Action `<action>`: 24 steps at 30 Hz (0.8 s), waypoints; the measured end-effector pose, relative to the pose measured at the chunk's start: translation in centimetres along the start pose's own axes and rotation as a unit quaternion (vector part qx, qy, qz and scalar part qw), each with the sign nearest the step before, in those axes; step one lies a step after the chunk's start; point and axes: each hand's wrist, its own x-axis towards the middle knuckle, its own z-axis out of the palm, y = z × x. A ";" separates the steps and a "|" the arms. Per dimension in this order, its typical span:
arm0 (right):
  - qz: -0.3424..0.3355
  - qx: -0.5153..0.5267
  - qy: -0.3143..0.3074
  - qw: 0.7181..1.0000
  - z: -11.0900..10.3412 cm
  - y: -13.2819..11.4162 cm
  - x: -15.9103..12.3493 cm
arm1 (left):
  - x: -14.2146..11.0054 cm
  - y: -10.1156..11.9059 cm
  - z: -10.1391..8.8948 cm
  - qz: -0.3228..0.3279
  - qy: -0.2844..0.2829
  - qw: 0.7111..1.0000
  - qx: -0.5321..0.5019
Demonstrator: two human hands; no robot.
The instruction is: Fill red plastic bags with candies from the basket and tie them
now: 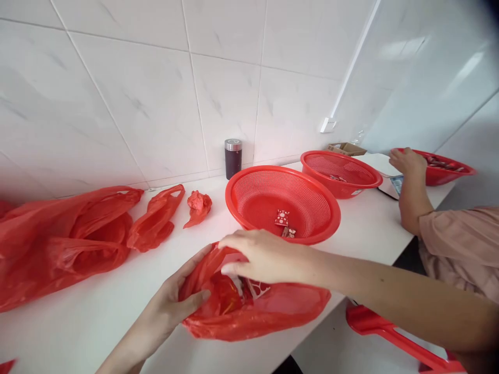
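White counter [117,291], red plastic bags [66,239], three red baskets [283,202], dark lidded cup [233,158], cardboard box [346,149]

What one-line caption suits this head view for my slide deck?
Both hands, left and right, open a red plastic bag of wrapped sweets beside a red colander on a white counter.

Reached in from near left with the left hand [171,304], thumb curled and pinching. Stretched the right hand [263,257] across from the right, palm down, fingers curved, forearm bare.
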 end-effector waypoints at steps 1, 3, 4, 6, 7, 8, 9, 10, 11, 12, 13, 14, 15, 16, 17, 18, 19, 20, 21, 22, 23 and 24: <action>-0.005 -0.001 0.033 0.999 -0.5 0.5 0.3 | 0.0 0.0 -0.2 -0.002 -0.001 1.000 0.004; 0.008 -0.005 0.100 0.995 -2.2 2.6 1.0 | 0.0 0.0 -0.5 -0.009 -0.004 1.000 0.016; 0.025 -0.023 0.123 0.992 -3.3 4.0 1.3 | 0.0 0.0 -0.6 -0.011 -0.007 1.000 0.023; 0.085 -0.084 0.113 0.986 -5.1 7.6 1.8 | 0.1 0.0 -0.7 -0.011 -0.011 0.999 0.029; 0.125 -0.108 0.064 0.984 -5.7 9.5 1.9 | 0.1 0.0 -0.7 -0.007 -0.010 1.000 0.027; 0.181 -0.128 -0.004 0.975 -6.0 11.3 1.9 | 0.1 0.0 -0.6 -0.003 -0.007 1.000 0.023; 0.224 -0.144 -0.074 0.961 -6.1 13.0 1.8 | 0.1 0.0 -0.6 0.000 -0.004 1.000 0.021; 0.251 -0.157 -0.120 0.948 -6.0 14.3 1.6 | 0.1 -0.1 -0.5 0.003 -0.002 1.000 0.021; 0.266 -0.163 -0.147 0.939 -5.7 15.4 1.4 | 0.1 -0.1 -0.5 0.003 0.000 1.000 0.023; 0.269 -0.167 -0.160 0.935 -5.3 16.2 1.2 | 0.1 -0.2 -0.5 0.001 -0.002 1.000 0.028; 0.267 -0.167 -0.163 0.935 -4.9 16.6 1.0 | 0.2 -0.2 -0.5 -0.002 -0.002 0.999 0.034; 0.263 -0.162 -0.167 0.936 -4.6 16.8 0.9 | 0.2 -0.3 -0.5 -0.006 0.000 0.999 0.042; 0.261 -0.154 -0.179 0.936 -4.3 16.9 0.9 | 0.2 -0.3 -0.5 -0.008 0.005 0.999 0.050; 0.260 -0.142 -0.195 0.935 -4.2 16.8 0.9 | 0.2 -0.3 -0.5 -0.007 0.014 0.998 0.058; 0.260 -0.127 -0.213 0.933 -4.1 16.8 0.9 | 0.2 -0.3 -0.4 -0.004 0.026 0.998 0.065; 0.260 -0.110 -0.228 0.932 -4.2 16.7 1.0 | 0.2 -0.2 -0.3 0.000 0.037 0.997 0.069; 0.259 -0.095 -0.238 0.931 -4.4 16.7 1.1 | 0.1 -0.2 -0.1 0.002 0.045 0.997 0.068; 0.257 -0.081 -0.239 0.933 -4.7 16.6 1.1 | 0.1 -0.1 0.0 0.002 0.048 0.997 0.065; 0.253 -0.069 -0.234 0.936 -5.1 16.5 1.1 | 0.1 0.0 0.1 0.000 0.047 0.997 0.062; 0.247 -0.058 -0.222 0.941 -5.6 16.3 1.0 | 0.1 0.0 0.2 -0.001 0.043 0.997 0.059; 0.239 -0.046 -0.204 0.948 -6.3 15.9 0.9 | 0.1 0.1 0.3 -0.003 0.038 0.998 0.059; 0.228 -0.034 -0.184 0.955 -7.0 15.3 0.7 | 0.1 0.1 0.3 -0.002 0.036 0.997 0.062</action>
